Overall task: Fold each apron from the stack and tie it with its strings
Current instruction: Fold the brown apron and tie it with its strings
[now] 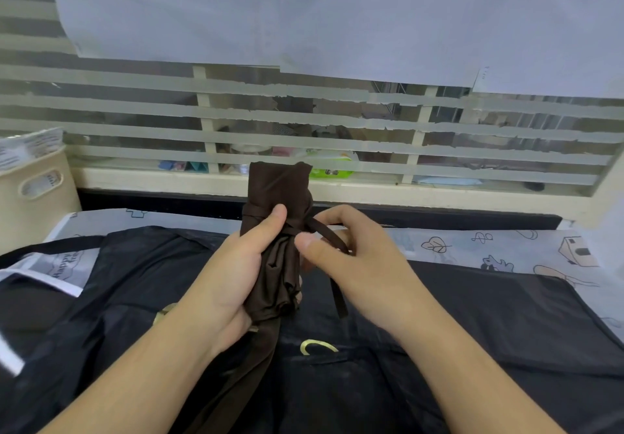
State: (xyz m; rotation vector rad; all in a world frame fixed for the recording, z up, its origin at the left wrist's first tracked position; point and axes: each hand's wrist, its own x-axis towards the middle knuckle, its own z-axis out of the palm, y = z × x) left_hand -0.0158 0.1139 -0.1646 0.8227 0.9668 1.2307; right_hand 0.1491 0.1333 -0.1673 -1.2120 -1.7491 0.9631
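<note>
A brown apron, folded into a narrow upright bundle, is held above the table at the centre. My left hand grips its lower half, thumb pressed on the front where a brown string wraps around it. My right hand pinches that brown string just right of the bundle; the string's loose end hangs down past my palm. Under both hands lies a black apron spread flat, with a small gold mark on it.
A cream plastic basket stands at the far left. The table cover has cartoon prints. Behind the table runs a cream sill and a striped glass partition with paper sheets taped above.
</note>
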